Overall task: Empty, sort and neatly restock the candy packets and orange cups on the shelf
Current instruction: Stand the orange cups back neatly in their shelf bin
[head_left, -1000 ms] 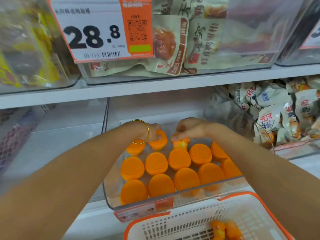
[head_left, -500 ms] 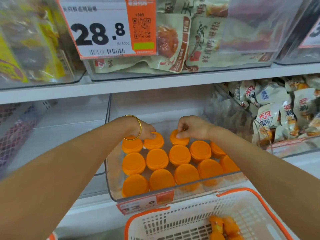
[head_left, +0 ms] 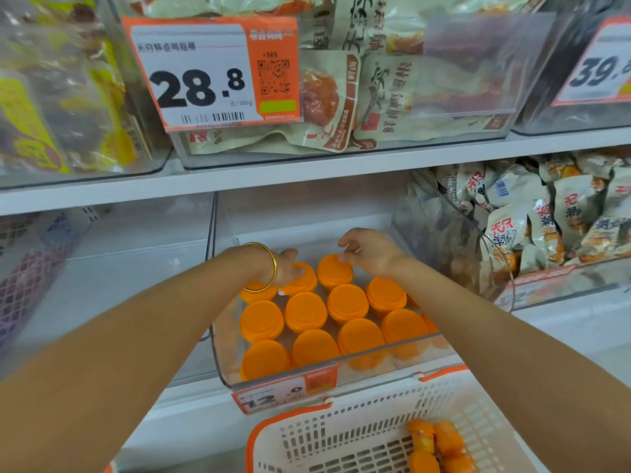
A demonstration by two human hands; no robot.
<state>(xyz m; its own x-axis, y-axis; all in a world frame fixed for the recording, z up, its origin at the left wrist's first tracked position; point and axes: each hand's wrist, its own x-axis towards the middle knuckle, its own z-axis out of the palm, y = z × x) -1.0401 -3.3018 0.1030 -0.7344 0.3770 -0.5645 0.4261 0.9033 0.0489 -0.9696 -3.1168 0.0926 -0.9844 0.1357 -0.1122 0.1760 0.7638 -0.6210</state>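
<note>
Head view, left hand [head_left: 285,264] fingers hidden behind the wrist, grip impossible to tell, thumb against a back-row one of the flat-lidded orange cups [head_left: 305,310] packed upright in rows at the clear bin's [head_left: 223,353] front edge, right hand [head_left: 370,252] loosely curled, fingertips touching the neighbouring lid.

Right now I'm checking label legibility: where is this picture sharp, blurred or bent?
Head view: the white-and-orange 28.8 price tag reads sharp; head view: the yellow packets at far left blur; head view: the white shelf edge slants across the frame; head view: the 12 label on the clear plastic bin is soft.
</note>
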